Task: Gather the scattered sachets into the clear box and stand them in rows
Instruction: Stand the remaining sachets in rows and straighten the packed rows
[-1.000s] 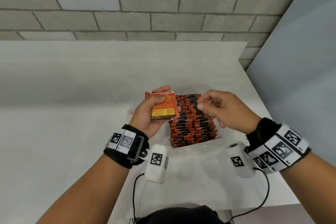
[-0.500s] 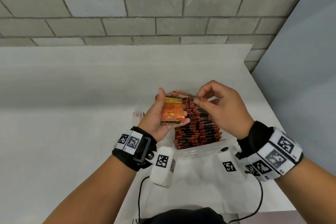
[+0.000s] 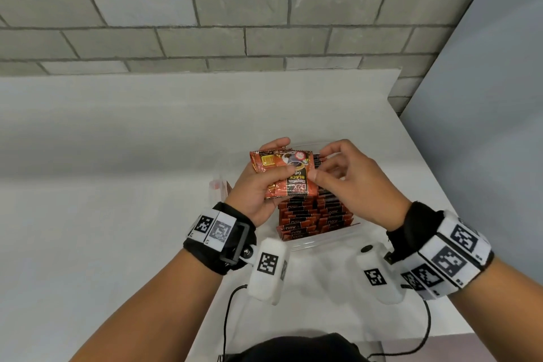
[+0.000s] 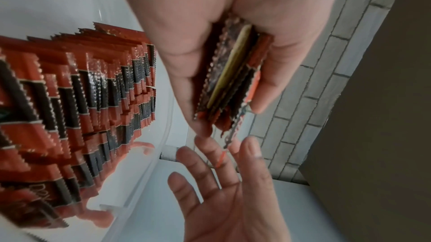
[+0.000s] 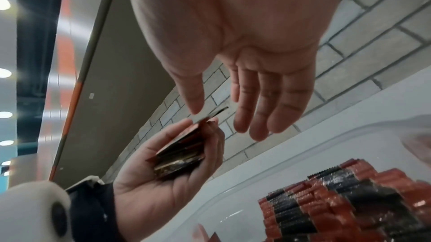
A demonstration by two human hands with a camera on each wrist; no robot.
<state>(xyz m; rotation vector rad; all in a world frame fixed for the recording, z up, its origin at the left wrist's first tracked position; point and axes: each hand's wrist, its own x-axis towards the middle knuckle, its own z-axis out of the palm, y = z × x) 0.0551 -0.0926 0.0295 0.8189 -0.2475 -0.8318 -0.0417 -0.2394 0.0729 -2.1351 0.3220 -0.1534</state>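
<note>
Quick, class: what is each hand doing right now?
Left hand: grips a stack of sachets above the clear box.
Right hand: open, holding nothing.

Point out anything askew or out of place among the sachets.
Nothing stands out. The boxed sachets stand in two tidy rows in the clear box; the left hand grips a small stack not yet placed.

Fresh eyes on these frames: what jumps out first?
The left hand grips a small stack of orange-and-black sachets above the clear box, with the right hand reaching in at the stack's edge, fingers relaxed. Below them, the box already holds dense rows of standing sachets. All this sits near the right end of a white table against a grey brick wall.
</note>
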